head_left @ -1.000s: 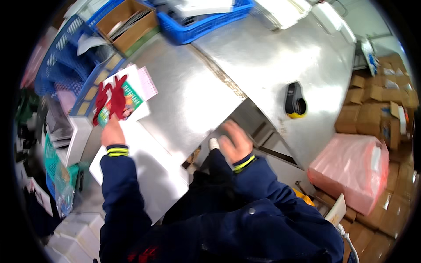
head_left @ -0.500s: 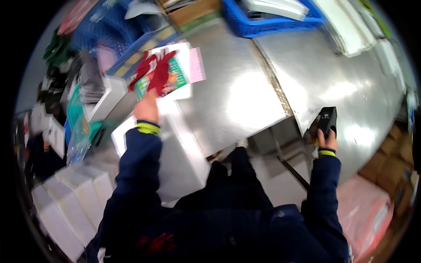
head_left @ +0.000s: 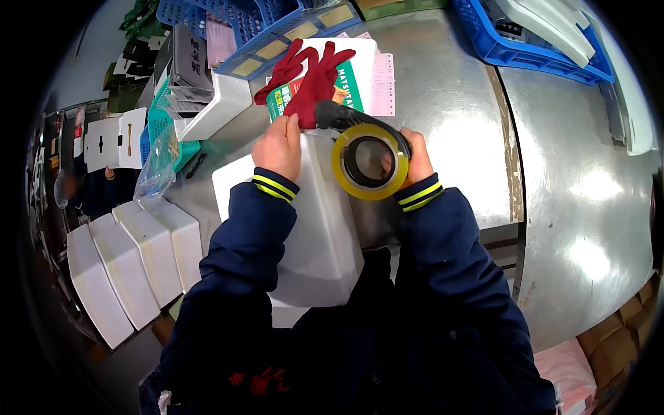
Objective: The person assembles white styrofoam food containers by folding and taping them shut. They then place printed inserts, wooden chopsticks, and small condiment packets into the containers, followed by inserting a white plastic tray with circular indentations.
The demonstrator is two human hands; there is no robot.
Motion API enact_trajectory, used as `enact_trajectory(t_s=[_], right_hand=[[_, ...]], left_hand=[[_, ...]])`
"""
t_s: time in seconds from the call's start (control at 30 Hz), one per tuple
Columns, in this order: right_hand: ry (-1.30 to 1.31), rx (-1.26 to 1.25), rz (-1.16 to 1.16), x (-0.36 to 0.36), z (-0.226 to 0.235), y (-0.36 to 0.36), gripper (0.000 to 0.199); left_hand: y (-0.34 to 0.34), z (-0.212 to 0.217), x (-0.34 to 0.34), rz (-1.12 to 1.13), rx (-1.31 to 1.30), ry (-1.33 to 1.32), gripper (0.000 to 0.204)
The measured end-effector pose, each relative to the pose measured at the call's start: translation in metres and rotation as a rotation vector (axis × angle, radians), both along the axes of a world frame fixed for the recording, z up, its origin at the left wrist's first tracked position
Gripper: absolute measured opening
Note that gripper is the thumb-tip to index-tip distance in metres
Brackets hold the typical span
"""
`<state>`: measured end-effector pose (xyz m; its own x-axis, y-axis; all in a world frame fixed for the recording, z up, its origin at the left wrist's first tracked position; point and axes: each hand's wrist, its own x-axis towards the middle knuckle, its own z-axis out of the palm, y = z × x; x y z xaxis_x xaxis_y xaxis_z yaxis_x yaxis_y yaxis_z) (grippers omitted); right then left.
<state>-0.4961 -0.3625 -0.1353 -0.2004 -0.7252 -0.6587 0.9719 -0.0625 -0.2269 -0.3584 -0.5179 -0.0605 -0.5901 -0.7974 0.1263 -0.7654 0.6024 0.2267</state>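
Note:
My right hand (head_left: 413,160) grips a black tape dispenser (head_left: 363,149) with a yellowish roll of clear tape, held over the far end of a white foam box (head_left: 321,228) on the steel table. My left hand (head_left: 278,146) presses down on the box's far left edge, its fingers close to the dispenser's nose. Just beyond the box lie a pair of red gloves (head_left: 308,79) on a white and green package (head_left: 349,76). Both sleeves are dark blue with yellow-striped cuffs.
The steel table (head_left: 567,187) spreads to the right. Blue crates (head_left: 532,38) stand at the back, with another blue crate (head_left: 277,28) at the back left. White foam boxes (head_left: 128,259) are stacked at the lower left. A green basket (head_left: 169,135) and pink paper slips (head_left: 382,83) lie nearby.
My right hand has fetched the tape dispenser from the right side of the table and brought it over the white box. My left hand stays at the box's far edge.

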Motion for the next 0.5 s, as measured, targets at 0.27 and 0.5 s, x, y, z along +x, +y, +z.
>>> enact_trajectory(t_s=[0.27, 0.5], right_hand=[[0.005, 0.008, 0.104, -0.001, 0.007, -0.011, 0.035], [-0.054, -0.107, 0.206, 0.028, 0.005, 0.037, 0.034]], left_hand=[[-0.001, 0.002, 0.001, -0.105, 0.047, 0.157, 0.029], [-0.004, -0.007, 0.005, -0.050, -0.005, 0.009, 0.046]])
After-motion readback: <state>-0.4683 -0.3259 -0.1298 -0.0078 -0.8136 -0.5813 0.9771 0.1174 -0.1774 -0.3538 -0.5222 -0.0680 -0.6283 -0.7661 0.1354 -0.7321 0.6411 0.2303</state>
